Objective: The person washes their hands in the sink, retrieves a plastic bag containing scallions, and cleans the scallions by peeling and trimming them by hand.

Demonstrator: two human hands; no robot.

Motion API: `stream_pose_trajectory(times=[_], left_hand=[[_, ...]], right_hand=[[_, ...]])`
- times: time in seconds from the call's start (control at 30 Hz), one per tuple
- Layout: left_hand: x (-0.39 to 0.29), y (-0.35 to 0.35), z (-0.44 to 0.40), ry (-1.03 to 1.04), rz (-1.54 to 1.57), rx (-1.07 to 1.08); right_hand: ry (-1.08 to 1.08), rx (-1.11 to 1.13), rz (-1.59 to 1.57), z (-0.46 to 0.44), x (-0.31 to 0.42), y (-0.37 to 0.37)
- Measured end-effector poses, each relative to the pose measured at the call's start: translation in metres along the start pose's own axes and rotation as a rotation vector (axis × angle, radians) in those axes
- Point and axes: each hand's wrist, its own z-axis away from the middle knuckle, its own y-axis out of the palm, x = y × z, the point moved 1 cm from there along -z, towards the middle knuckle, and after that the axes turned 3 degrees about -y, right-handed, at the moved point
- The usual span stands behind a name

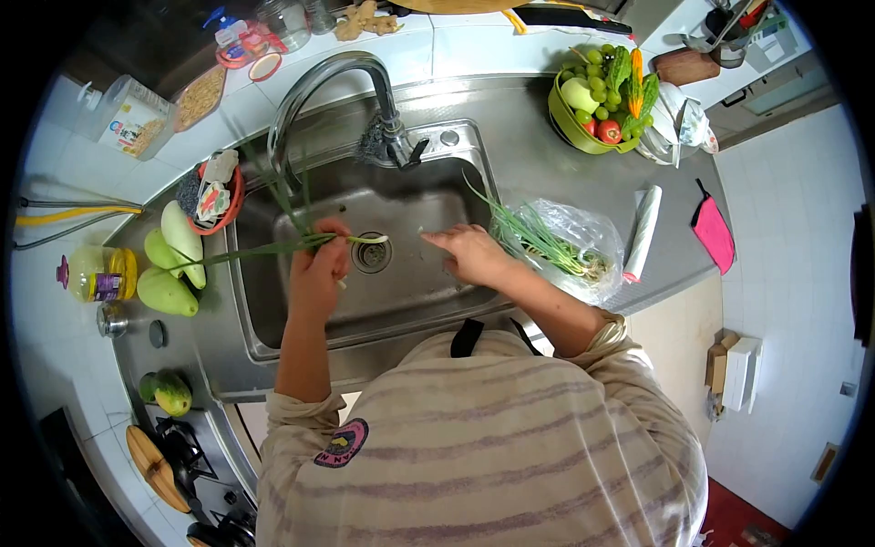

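My left hand (321, 260) is closed round a few green onions (264, 249) over the left part of the sink (355, 314). Their long leaves reach left past the sink's edge, and a white root end points right, above the drain (371, 253). My right hand (469, 253) hangs over the sink's right side, forefinger stretched toward the left, with a tiny pale bit near its tip; whether the thumb and finger pinch it is unclear. Just right of the sink, beside my right forearm, more green onions (556, 244) lie in a clear plastic bag (597, 228).
A curved faucet (342, 62) arches over the sink's back left. On the right stand a green basket (570, 128) of produce, a plastic roll (643, 232) and a pink cloth (714, 230). Pale green gourds (169, 292), an oil bottle (100, 273) and a red bowl (235, 196) are on the left.
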Motion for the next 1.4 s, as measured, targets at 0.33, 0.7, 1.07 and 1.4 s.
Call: stream_pose_trajectory(times=[0.33, 0.7, 1.07, 1.4], left_hand=[[0.022, -0.040, -0.001, 0.036, 0.039, -0.260], [0.065, -0.049, -0.005, -0.092, 0.481, -0.230], [0.110, -0.050, 0.006, -0.293, 0.506, -0.180], [0.089, -0.060, 0.043, -0.506, -0.425, -0.240]], right_hand=[[-0.056, -0.333, 0.239, -0.076, 0.010, -0.046], [-0.042, 0.249, -0.341, -0.094, 0.061, -0.012], [-0.003, 0.230, -0.452, -0.082, 0.099, 0.043], [0.129, 0.317, -0.608, -0.090, 0.071, 0.087]])
